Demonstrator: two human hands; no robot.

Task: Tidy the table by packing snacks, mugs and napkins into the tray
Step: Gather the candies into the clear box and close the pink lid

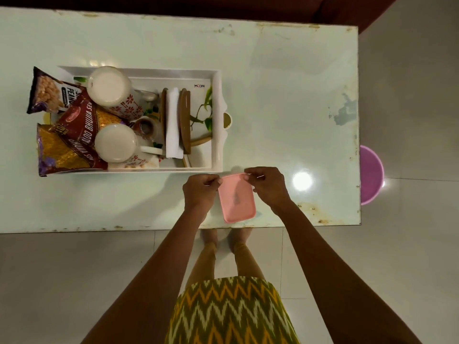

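Observation:
A pink lidded box lies near the table's front edge. My left hand pinches its far left corner and my right hand pinches its far right corner. Just beyond them stands the white tray. Inside it are two upside-down floral mugs, snack packets that spill over its left end, and a wooden holder with white napkins.
The pale glass table ends at the right near a purple tub on the floor. A dark sofa runs along the far side. A small brown pot and green leaves lie in the tray.

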